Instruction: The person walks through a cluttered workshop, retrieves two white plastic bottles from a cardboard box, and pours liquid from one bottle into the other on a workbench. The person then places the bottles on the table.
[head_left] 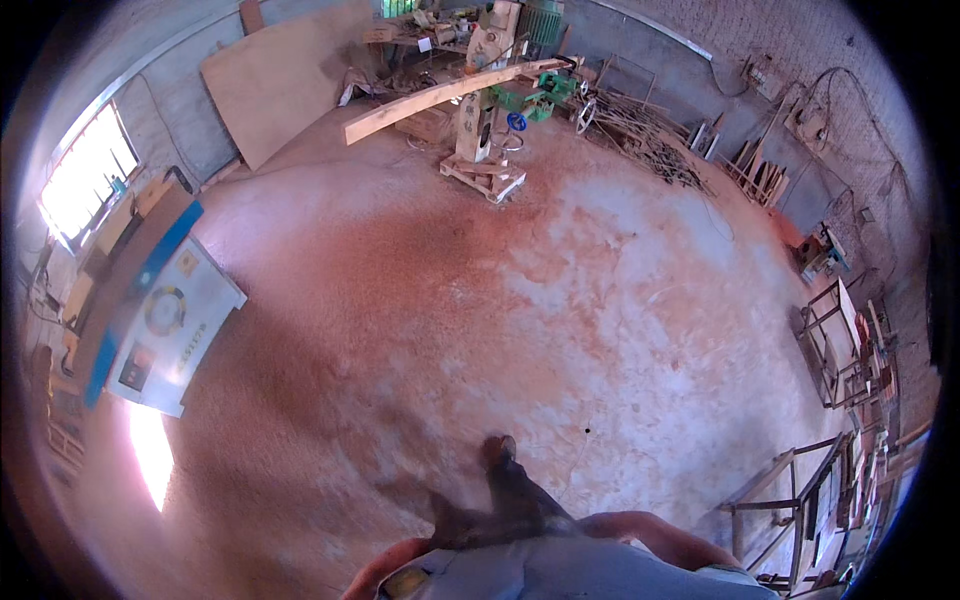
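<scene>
Only parts of my bare arms show at the lower edge. My left arm [392,562] runs along one side of my light grey shirt [500,572], and my right arm [665,537] bends in along the other. Both hands are hidden from this view, so whatever they hold or touch cannot be seen. Below the shirt are my dark trousers [515,497] and one shoe [500,449] on the dusty floor [480,330]. A small yellowish patch lies near my left arm, too unclear to name.
Ahead stands a drill-like machine [470,128] with a green vise and a long wooden beam [430,100] across it. A white and blue machine [175,315] is at left. Scrap wood [645,140] lies at the far wall; metal frames [795,505] line the right.
</scene>
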